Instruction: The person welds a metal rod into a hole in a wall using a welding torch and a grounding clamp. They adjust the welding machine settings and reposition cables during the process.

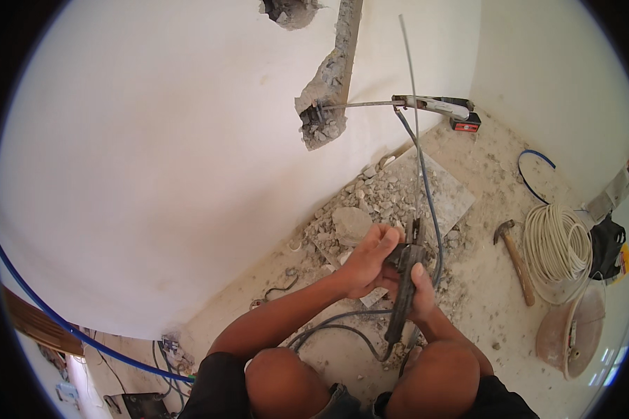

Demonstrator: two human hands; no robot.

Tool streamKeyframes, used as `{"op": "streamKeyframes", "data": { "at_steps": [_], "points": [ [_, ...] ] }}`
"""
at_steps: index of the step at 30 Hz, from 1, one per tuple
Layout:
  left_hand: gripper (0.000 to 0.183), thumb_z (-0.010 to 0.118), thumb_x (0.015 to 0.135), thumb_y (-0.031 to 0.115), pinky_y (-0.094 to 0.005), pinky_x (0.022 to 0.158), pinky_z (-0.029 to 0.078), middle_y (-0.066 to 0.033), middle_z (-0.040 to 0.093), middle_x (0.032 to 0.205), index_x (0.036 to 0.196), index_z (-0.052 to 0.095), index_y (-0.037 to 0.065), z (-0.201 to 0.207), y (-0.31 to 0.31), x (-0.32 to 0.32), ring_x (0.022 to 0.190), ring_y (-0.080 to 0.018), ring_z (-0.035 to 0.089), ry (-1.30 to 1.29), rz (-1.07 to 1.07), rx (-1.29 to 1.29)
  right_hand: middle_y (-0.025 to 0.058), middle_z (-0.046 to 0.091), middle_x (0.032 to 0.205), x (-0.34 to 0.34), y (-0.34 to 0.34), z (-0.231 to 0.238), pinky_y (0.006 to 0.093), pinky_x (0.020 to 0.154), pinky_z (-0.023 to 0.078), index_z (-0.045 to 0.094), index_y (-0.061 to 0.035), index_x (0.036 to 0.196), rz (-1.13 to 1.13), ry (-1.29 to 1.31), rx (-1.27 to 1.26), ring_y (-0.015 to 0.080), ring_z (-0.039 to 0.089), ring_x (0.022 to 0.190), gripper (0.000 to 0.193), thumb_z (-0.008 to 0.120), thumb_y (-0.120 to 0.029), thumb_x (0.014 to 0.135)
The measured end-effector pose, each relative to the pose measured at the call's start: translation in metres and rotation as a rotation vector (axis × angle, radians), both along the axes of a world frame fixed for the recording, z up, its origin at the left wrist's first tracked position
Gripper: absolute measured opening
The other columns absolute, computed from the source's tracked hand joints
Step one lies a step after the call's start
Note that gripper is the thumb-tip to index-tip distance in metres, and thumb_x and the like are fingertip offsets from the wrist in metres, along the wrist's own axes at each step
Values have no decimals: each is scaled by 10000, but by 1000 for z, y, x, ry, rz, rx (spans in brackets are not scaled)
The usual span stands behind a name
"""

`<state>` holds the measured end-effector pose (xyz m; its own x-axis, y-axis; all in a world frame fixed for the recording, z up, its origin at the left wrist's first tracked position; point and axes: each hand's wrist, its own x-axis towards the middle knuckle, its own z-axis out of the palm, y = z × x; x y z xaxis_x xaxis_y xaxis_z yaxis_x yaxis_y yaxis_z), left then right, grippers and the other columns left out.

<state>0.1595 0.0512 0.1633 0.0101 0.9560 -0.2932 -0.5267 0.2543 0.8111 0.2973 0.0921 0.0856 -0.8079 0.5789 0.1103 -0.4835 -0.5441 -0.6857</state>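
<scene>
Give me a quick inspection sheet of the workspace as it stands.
Surface: pale floor, dusty, strewn with small debris.
Job's things: black-handled tool with a long thin rod pointing up and away.
Clutter: rubble along the wall base; hammer and tub on the right.
Hands: left hand grasps the tool's head; right hand grips its handle.
Cables: dark cable beside the tool; pale coil near the hammer; blue hose at lower left.
Surroundings: white wall with a broken-out hole; bystanders: nothing seen.
</scene>
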Motion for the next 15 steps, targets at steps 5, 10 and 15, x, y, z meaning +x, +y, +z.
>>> {"op": "streamKeyframes", "data": {
  "at_steps": [5,10,15],
  "points": [
    [373,447,1010,394,-287,669,462,-75,573,836,954,400,29,-1,32,38,735,-149,550,637,273,201,145,566,1183,29,18,2,351,919,463,467,-16,1265,-232,-217,58,231,566,1089,586,593,-446,888],
    [437,429,1013,403,-369,743,462,-135,547,1068,1131,418,-18,-41,35,38,958,-227,526,1011,395,374,60,553,1120,3,-4,37,283,873,449,438,-14,1270,-472,-135,-50,124,544,984,444,620,-218,921],
    [703,496,969,461,-433,882,451,-157,351,1381,1460,177,72,-15,2,12,1293,-279,343,487,-97,95,46,543,1075,-4,1,39,257,857,439,418,-13,1272,-592,-292,218,103,522,973,455,626,-219,923]
  ]
}}
